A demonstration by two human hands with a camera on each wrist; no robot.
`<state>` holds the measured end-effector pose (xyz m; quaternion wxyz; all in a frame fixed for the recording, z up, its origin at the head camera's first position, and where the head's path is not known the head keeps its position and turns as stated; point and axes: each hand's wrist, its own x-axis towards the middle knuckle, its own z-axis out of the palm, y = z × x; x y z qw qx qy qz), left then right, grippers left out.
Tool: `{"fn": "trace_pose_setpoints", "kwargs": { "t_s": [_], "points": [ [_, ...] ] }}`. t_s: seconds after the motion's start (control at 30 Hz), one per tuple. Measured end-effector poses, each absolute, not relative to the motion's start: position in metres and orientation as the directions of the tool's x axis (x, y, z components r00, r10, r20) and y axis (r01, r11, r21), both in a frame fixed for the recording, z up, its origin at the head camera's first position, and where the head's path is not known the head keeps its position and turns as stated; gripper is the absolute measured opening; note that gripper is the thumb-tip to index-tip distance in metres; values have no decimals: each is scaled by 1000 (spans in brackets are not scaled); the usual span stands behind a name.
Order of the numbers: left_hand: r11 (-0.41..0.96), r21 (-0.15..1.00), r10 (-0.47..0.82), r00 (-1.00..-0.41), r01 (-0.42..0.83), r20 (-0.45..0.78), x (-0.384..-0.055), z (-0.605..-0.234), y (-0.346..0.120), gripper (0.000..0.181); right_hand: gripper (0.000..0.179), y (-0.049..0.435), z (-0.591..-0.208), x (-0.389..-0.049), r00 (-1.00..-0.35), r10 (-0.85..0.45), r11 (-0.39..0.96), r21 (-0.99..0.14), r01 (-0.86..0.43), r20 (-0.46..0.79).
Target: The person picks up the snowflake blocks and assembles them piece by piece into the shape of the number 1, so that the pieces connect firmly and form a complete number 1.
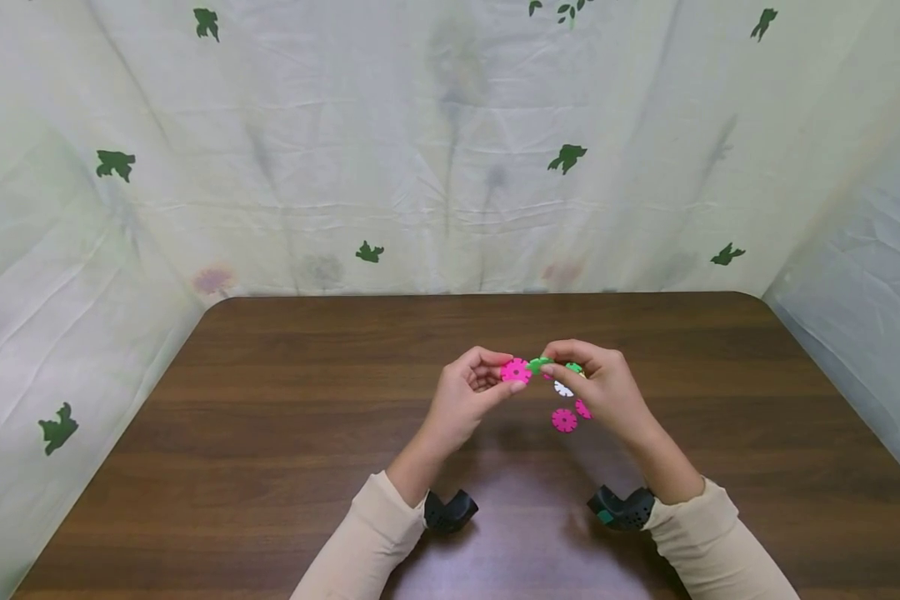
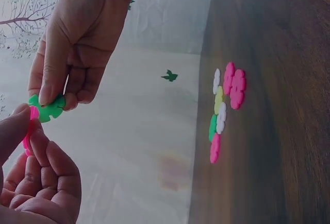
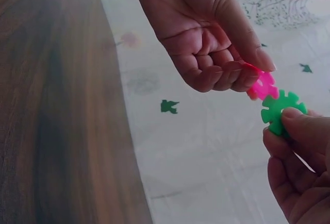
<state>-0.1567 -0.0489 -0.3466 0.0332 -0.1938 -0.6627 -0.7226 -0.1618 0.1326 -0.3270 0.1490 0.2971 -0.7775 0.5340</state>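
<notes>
The left hand (image 1: 456, 398) pinches the pink disc (image 1: 516, 370) between thumb and fingertips, its spare fingers curled in, while the right hand (image 1: 602, 382) holds the green disc (image 3: 278, 103) with the thumb flat on its face and the fingers behind. Both grips are narrow and leave the facing edges free, which suits what looks like the joining of notched rims. Those edges meet between the hands, held up above the table (image 1: 270, 467), and the two faces stand at an angle to each other; whether one notch has seated in the other, I cannot tell. To do this well, I would line up notch with notch, turn the discs crosswise, then press straight along the slots, since a twisting push would probably bend the rims or slip off. Thumbs are best set back from the joint, close enough to steady it. Beyond the fingers, loose discs lie in a small cluster on the table, among them a pink piece (image 1: 565, 420), a white piece (image 1: 563, 389) and a yellow piece (image 2: 218, 101), near the right hand and apart from the held pair.
</notes>
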Motion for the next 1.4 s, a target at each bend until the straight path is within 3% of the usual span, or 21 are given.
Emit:
{"fn": "trace_pose_setpoints", "kwargs": {
  "t_s": [0.73,0.97,1.17,1.4],
  "points": [
    [-96,961,241,-931,260,275,-160,-351,-50,25,14,129,-339,-166,-734,-312,283,-678,-678,604],
    [-79,967,267,-930,242,254,-161,-349,-53,25,11,128,-340,-166,-779,-303,256,-740,-622,549],
    [30,972,295,-932,232,213,-167,-352,-59,25,13,130,-341,-166,-844,-284,203,-832,-517,455],
    [185,886,321,-879,424,353,-174,-365,-60,39,20,130,-343,-168,-876,-263,138,-883,-448,404]
  ]
}}
